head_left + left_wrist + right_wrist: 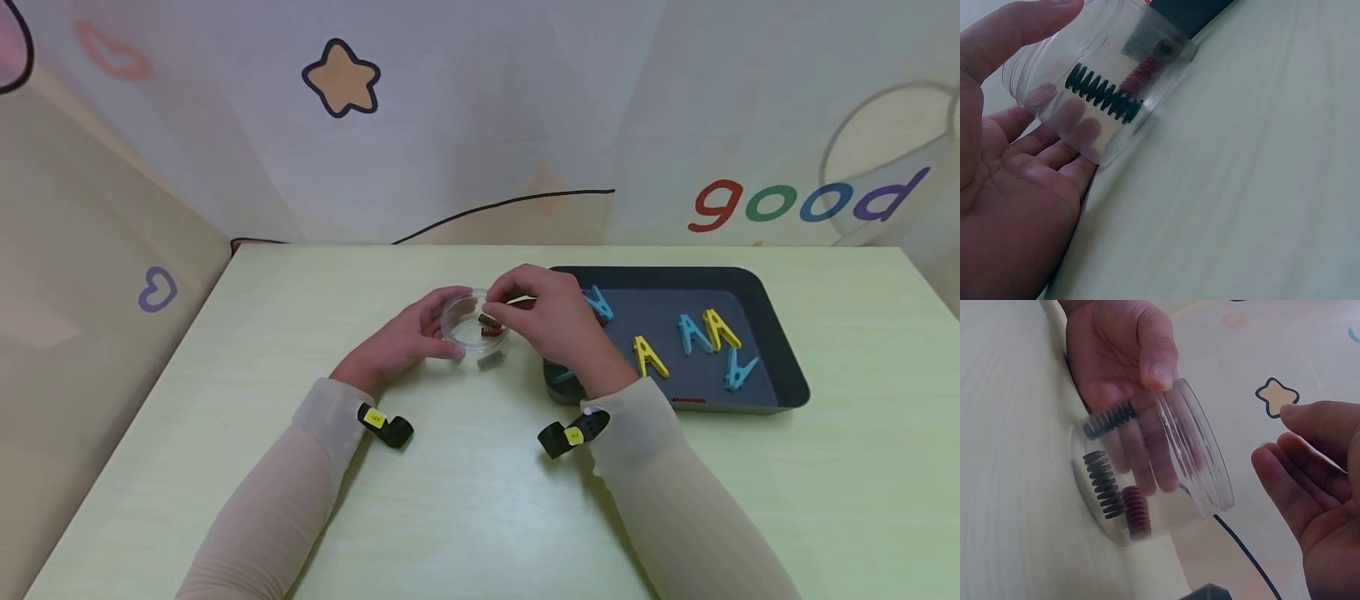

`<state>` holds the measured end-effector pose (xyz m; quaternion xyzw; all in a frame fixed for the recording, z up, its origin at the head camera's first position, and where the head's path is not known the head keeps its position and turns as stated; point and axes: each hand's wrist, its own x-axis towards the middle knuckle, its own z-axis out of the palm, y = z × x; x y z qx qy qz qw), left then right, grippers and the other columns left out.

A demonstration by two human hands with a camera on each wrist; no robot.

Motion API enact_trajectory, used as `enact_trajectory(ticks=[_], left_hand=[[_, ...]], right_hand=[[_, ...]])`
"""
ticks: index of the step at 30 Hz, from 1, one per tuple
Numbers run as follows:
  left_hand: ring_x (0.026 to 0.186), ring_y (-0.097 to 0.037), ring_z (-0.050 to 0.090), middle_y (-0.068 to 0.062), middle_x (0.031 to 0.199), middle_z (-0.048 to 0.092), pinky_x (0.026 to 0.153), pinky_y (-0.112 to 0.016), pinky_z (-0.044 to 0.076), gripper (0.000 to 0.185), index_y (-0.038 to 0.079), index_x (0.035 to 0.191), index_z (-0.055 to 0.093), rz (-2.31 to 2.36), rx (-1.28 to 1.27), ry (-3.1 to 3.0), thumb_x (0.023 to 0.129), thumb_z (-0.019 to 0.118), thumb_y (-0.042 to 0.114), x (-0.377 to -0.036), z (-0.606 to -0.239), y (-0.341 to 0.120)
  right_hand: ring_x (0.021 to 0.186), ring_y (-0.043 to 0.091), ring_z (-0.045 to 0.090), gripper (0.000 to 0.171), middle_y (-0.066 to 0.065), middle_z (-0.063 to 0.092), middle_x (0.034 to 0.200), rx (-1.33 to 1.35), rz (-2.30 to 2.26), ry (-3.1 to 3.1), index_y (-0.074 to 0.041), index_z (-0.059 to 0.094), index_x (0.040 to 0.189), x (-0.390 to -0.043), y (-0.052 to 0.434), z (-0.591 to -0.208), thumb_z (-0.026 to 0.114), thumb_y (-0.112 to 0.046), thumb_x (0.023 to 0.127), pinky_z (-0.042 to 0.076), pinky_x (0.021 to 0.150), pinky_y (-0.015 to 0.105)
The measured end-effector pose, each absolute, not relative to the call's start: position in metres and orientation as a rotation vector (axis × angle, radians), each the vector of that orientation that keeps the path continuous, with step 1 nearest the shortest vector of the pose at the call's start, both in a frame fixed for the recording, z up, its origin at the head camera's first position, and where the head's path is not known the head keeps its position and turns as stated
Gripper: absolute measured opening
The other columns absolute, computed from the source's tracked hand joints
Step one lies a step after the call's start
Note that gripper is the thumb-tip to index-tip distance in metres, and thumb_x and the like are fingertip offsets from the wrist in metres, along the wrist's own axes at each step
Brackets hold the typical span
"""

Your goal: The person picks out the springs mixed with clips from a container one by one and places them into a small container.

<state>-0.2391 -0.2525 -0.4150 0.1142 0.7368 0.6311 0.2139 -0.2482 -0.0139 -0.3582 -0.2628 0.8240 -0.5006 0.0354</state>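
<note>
The left hand, a little to the left of the centre of the head view, was clamped on a clear jar, with the thumb on one side and the fingers curled round the other. The right hand, just right of the centre, was near the open mouth of this jar; in the right wrist view its thumb and fingers were apart, and nothing could be seen between them. Inside the jar, in the same view, there were a red spring at the lower part, a dark spring just beside it, and a second dark spring higher up in the frame. Farther out, at the right of the head view, a dark tray was on the pale table, partly covered by the right hand. In it lay yellow clips and blue clips. On the backdrop, an orange star was at the upper left.
</note>
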Motion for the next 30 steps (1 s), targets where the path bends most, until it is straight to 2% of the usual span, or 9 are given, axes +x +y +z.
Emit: enact_trajectory(ticks=[21,30], left_hand=[[0.145,-0.017,0.031,-0.005,0.154,0.038,0.119,-0.044,0.025,0.076,0.019,0.147,0.035,1.795,0.34,2.019,0.082,0.073,0.004,-0.238,-0.412,-0.251],[0.145,-0.016,0.031,-0.005,0.153,0.039,0.12,-0.042,0.023,0.077,0.02,0.147,0.035,1.787,0.329,2.03,0.082,0.073,0.004,-0.238,-0.414,-0.251]], right_hand=[[0.093,0.013,0.065,0.012,-0.001,0.069,0.1,-0.732,-1.564,2.598,-0.015,0.071,0.098,-0.255,-0.004,-0.354,0.072,-0.02,0.087,0.056,0.085,0.032],[0.092,0.015,0.066,0.013,0.0,0.07,0.102,-0.682,-1.537,2.635,-0.016,0.071,0.1,-0.257,0.001,-0.353,0.071,-0.022,0.088,0.055,0.08,0.033]])
